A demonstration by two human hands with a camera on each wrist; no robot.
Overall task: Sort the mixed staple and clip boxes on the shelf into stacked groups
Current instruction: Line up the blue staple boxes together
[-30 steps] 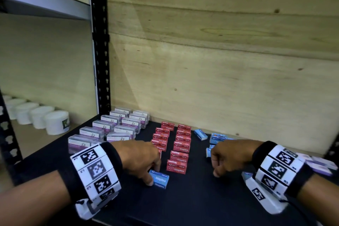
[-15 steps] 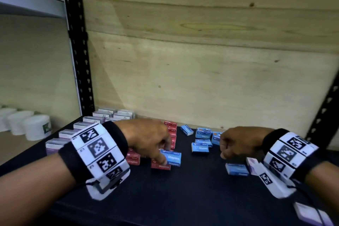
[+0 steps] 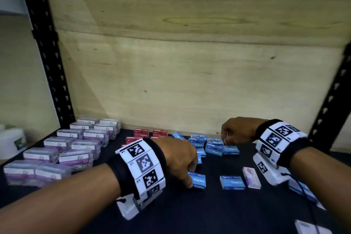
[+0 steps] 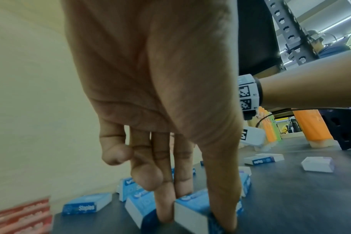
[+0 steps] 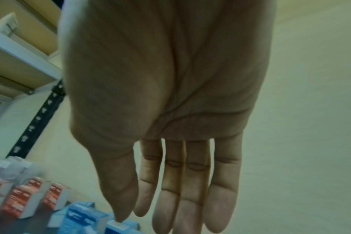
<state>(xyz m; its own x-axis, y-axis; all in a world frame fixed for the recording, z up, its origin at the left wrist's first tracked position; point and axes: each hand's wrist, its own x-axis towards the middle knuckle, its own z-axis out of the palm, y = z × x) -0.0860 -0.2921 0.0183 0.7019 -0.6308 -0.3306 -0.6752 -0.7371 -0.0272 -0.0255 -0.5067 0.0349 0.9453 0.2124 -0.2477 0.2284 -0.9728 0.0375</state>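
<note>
On the dark shelf point(image 3: 190, 211), my left hand point(image 3: 190, 175) pinches a blue staples box point(image 3: 199, 180) between thumb and fingers, near the shelf's middle. The left wrist view shows the same grip point(image 4: 194, 221) on that blue box point(image 4: 190, 207), low over the shelf. My right hand point(image 3: 226, 139) reaches to the back, over a loose cluster of blue boxes point(image 3: 213, 146). In the right wrist view its fingers point(image 5: 220, 197) are straight, and the thumb tip touches the top of a blue box point(image 5: 115, 227). Red staple boxes point(image 3: 141, 135) stand in rows behind my left hand.
Rows of purple clip boxes point(image 3: 76, 144) fill the left of the shelf. A loose blue box point(image 3: 232, 182) and a white-purple box point(image 3: 251, 177) lie at the front right. Black uprights point(image 3: 47, 53) point(image 3: 330, 97) frame the plywood back wall. A white jar point(image 3: 13, 142) stands far left.
My left hand has carried the blue box rightward, away from the red rows. My right hand has moved back to the blue cluster and uncurled its fingers.
</note>
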